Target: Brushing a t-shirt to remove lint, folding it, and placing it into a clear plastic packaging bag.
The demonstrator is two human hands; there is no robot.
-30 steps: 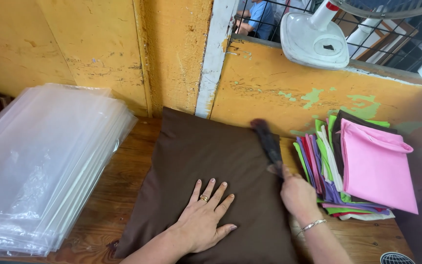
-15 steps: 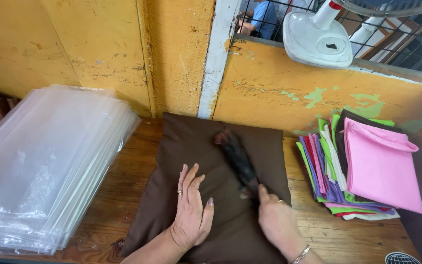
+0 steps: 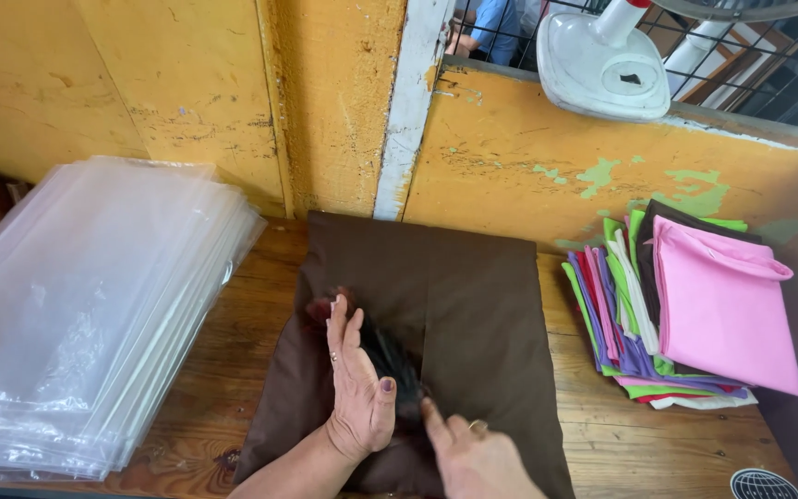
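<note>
Plastic sleeves [image 3: 85, 314] sit stacked well to the left of the brown cloth [image 3: 473, 314], which lies flat on the wooden table [image 3: 251, 305] against the yellow wall [image 3: 510, 157]. On that cloth my left hand [image 3: 359, 388] rests flat, fingers together and held straight, gripping nothing, its edge pressed along a dark brush [image 3: 390, 365]. Just right of it, at the cloth's near edge, my right hand [image 3: 473, 457] seems to hold the brush's end; I cannot tell how firmly, as the grip is partly out of view. I judge the step is smoothing the cloth: I would keep the left palm low as an anchor and sweep the brush evenly, so no crease gets pushed ahead. Far right of the cloth lies the coloured pile with its pink piece [image 3: 722, 305] on top. Compared with half a second ago, the brush has moved left across the cloth and now meets the left hand.
</note>
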